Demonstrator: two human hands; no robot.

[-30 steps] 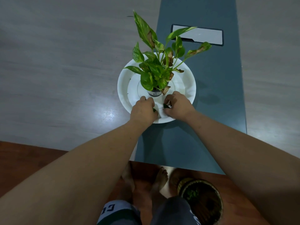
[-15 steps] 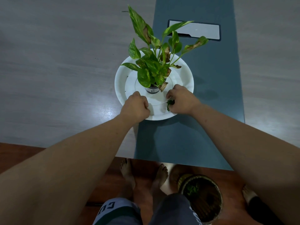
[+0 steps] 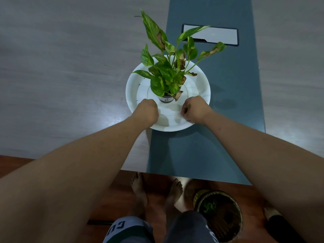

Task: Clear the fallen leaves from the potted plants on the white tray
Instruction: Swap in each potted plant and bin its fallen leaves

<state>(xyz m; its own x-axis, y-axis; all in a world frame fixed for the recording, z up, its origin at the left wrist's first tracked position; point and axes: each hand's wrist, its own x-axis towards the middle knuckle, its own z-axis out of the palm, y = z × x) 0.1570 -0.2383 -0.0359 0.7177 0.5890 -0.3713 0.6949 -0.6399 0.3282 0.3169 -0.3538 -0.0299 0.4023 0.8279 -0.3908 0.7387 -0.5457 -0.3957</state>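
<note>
A round white tray (image 3: 204,85) lies on the table and holds one small dark pot (image 3: 165,99) with a green plant (image 3: 166,74); some of its leaves have brown, dried tips. Over the tray's near left part, my left hand (image 3: 146,112) is curled into a fist. A short gap to the right, over the near right rim, my right hand (image 3: 194,109) is also a closed fist. Each fist took in a small green leaf piece in the earlier frames; the fingers hide these now. No loose leaf shows on the bare tray floor.
The tray straddles the grey table (image 3: 61,76) and its dark teal centre strip (image 3: 210,146), which has a rectangular cover plate (image 3: 219,35) at the far end. A woven basket (image 3: 222,214) with green scraps stands on the wooden floor by my bare feet.
Both hands closed over small green leaf pieces near the tray's front, then drew apart, left hand to the left and right hand to the right. The leaf pieces are no longer visible.
</note>
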